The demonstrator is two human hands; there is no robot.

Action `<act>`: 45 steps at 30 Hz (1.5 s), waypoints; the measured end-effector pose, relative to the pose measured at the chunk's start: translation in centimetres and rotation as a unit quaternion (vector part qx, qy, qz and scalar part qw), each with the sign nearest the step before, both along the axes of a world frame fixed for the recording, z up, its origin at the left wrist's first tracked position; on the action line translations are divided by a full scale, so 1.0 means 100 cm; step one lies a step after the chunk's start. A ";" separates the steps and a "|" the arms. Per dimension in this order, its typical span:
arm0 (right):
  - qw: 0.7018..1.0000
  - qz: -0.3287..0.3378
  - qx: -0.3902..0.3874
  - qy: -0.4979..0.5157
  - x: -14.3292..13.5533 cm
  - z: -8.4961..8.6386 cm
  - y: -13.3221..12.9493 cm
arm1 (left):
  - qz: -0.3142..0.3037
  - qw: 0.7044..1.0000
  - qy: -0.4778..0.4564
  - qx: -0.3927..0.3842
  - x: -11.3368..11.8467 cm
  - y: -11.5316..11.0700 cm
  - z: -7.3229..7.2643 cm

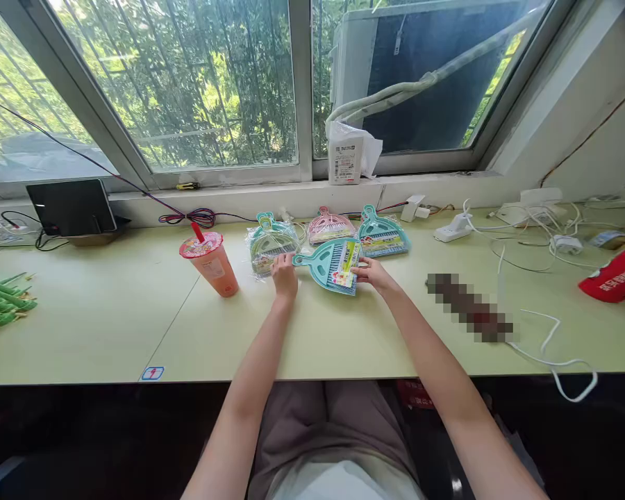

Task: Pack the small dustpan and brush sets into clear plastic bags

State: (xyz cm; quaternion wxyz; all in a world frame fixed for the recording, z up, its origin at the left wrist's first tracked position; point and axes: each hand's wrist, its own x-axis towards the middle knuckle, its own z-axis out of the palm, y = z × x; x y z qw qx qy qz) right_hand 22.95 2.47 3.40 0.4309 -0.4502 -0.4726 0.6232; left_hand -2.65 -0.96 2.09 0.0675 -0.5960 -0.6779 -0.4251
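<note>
A teal dustpan with a small brush and a yellow label [329,267] is between my hands, its handle pointing left. My left hand [285,278] is closed on the handle end. My right hand [376,273] pinches the wide edge near the label. Just behind it lie a pink dustpan set [330,228] and another teal dustpan set [382,235]. A green dustpan set in clear wrap [271,246] lies beside my left hand, to its upper left.
An orange drink cup with a red straw [214,267] stands left of my left hand. A tablet [71,208] is at the back left, green sticks [4,301] at the far left. Right: a power strip [453,228], white cables and a red cup [615,272].
</note>
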 end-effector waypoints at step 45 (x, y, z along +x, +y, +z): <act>0.990 -0.054 0.124 -0.039 -0.030 0.009 -0.021 | -0.061 0.966 -0.172 0.185 -0.008 -0.002 0.015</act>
